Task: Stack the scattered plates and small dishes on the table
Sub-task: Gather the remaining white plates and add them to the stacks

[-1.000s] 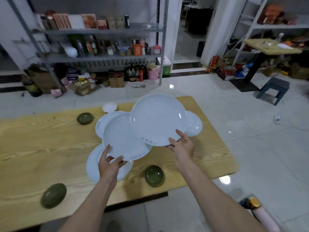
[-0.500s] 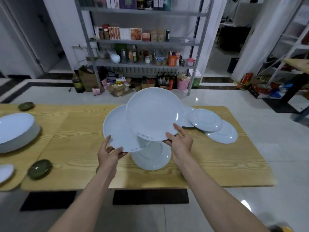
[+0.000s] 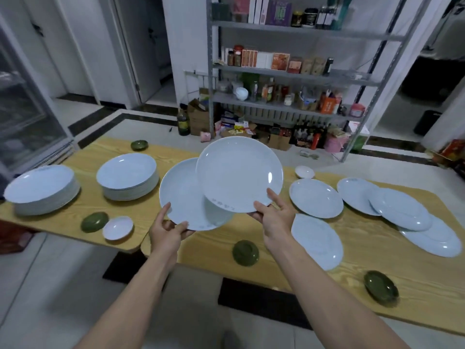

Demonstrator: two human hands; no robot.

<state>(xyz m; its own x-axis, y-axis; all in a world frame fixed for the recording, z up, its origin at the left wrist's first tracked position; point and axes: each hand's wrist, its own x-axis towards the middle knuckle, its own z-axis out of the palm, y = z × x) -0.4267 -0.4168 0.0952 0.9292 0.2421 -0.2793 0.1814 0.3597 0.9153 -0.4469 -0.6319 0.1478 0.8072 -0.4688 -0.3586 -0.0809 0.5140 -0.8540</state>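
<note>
Two plates held above the table [image 3: 377,280], one in each hand.
Left hand [image 3: 168,231] pinches the lower plate [image 3: 183,197] at its near rim; right hand [image 3: 273,217] grips the upper plate [image 3: 236,172], which overlaps it. A green dish [image 3: 245,253] lies beneath, two plate stacks [image 3: 127,177] left, loose plates [image 3: 315,197] right.

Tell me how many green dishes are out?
4 green dishes: one at the far edge, one beside a white dish, one near edge centre, one near right. Plates may hide others.
</note>
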